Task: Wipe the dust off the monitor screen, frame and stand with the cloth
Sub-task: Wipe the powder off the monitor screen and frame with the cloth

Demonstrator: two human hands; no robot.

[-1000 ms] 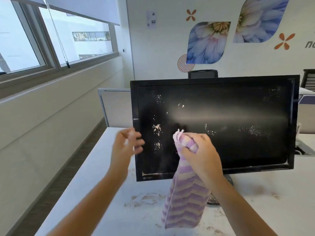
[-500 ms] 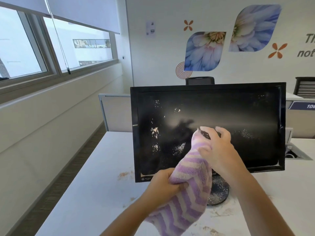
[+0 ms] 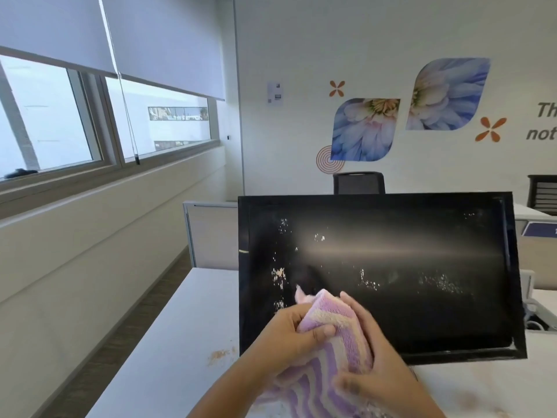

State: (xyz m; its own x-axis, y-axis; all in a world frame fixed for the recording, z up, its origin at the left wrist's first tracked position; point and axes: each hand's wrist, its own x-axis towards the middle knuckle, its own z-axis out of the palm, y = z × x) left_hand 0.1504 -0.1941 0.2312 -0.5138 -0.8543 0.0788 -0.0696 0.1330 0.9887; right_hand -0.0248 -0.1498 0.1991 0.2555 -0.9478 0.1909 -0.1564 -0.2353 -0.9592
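Monitor: one black flat-panel monitor with a glossy dark screen (image 3: 391,282) stands upright on the white desk (image 3: 168,351), facing the camera; its black plastic frame (image 3: 243,267) runs round all four sides.
Dust: whitish specks lie in several patches on the screen, thickest at left-centre (image 3: 278,274) and lower right (image 3: 441,285); one hazy pale streak crosses the upper middle.
Stand: hidden behind the hands and cloth; cannot tell its state.
Cloth: one fluffy towel with lilac, pink and cream wavy stripes (image 3: 340,336), bunched between both hands in front of the monitor's lower left part; its top corner pokes up against the screen area, its tail hangs toward the desk.
Left hand (image 3: 289,336): fingers curled round the cloth's left side, thumb laid across the front of it.
Right hand (image 3: 376,357): fingers wrapped over the cloth's right side; motion-blurred, so finer finger placement cannot be told.
Desk debris: one tan crumbly patch (image 3: 220,354) just left of the monitor's lower corner; fainter smudges at lower right.
Chairs: two dark office chair backs, one behind the monitor (image 3: 358,182), one at far right (image 3: 542,191).
Wall: two blue flower decals, two orange four-petal marks, one orange spiral.
Windows: two panes at left under two roller blinds.
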